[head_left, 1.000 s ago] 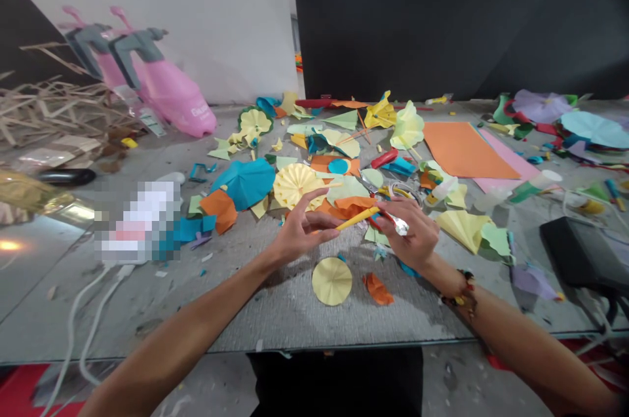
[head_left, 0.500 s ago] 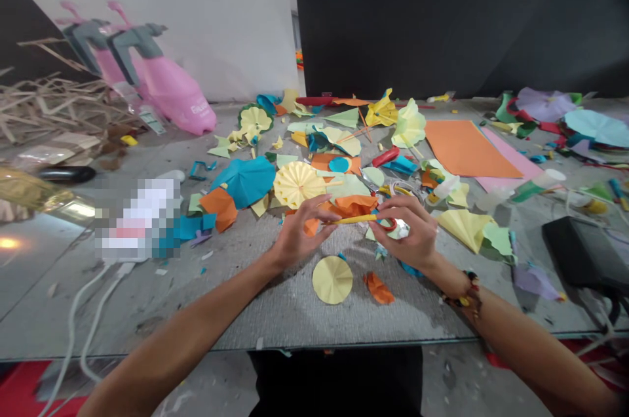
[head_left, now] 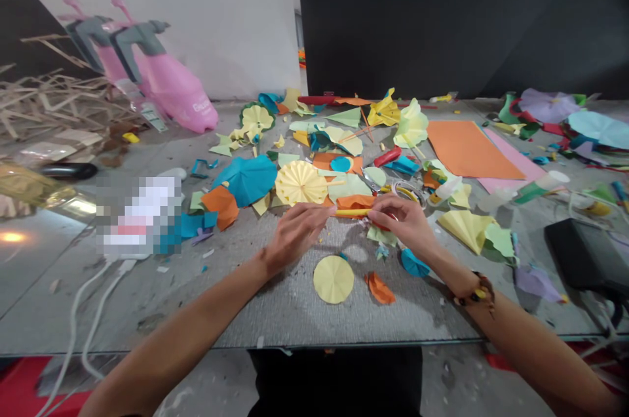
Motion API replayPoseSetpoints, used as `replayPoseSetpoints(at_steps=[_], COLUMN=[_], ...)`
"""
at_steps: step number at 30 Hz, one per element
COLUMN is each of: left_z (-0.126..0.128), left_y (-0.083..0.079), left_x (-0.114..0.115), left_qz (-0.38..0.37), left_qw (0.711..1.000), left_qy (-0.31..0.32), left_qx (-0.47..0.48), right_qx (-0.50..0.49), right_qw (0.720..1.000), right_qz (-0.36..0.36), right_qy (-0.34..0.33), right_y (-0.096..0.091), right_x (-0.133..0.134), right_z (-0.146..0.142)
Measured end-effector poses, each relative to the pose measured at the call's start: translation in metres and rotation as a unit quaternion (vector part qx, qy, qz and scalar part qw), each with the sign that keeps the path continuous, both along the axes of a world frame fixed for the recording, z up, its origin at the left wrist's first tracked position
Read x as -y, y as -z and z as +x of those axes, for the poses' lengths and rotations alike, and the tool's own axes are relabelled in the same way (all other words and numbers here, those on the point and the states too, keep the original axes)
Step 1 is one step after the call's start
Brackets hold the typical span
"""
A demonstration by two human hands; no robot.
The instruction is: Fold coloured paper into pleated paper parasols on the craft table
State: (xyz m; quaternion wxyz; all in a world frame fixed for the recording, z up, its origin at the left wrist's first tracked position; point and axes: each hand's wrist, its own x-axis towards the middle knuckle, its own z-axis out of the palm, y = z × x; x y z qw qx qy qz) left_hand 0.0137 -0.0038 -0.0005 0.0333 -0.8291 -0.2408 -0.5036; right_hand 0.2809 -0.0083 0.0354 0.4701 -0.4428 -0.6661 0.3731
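While the right hand [head_left: 405,220] pinches one end of the slim yellow roll [head_left: 352,213], the left hand [head_left: 299,235] meets the other end, though whether it grips cannot be told. Held roughly level above the counter [head_left: 275,318], the roll looks like paper (only a guess), so it should be light, slightly springy and easily crushed; a gentle hold near each end seems best. Nearer the person lie a pale yellow disc [head_left: 333,279] and an orange scrap [head_left: 380,288]; crumpled orange paper [head_left: 354,200] crowds the space just behind the roll.
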Motion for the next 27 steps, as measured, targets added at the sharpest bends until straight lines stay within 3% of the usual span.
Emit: replayPoseSetpoints(at_steps=[4, 7, 17, 22, 27], left_z=[-0.006, -0.007, -0.002, 0.002, 0.004], left_y=[0.002, 0.002, 0.001, 0.0, -0.003], left_x=[-0.002, -0.002, -0.004, -0.003, -0.002], left_qz=[0.03, 0.025, 0.024, 0.01, -0.011], left_qw=[0.998, 0.998, 0.999, 1.0, 1.0], left_qy=[0.015, 0.018, -0.008, -0.015, -0.003], left_qx=[-0.049, -0.049, -0.026, -0.006, 0.007], right_qx=[-0.048, -0.069, -0.05, -0.079, -0.116], right_qw=[0.986, 0.976, 0.974, 0.978, 0.968], right_qz=[-0.155, -0.198, -0.193, -0.163, -0.188], right_qy=[-0.04, -0.05, -0.106, -0.102, -0.122], right_y=[0.005, 0.006, -0.002, -0.002, -0.001], right_x=[-0.004, -0.004, -0.001, 0.001, 0.002], right_z=[0.003, 0.003, -0.001, -0.002, 0.0])
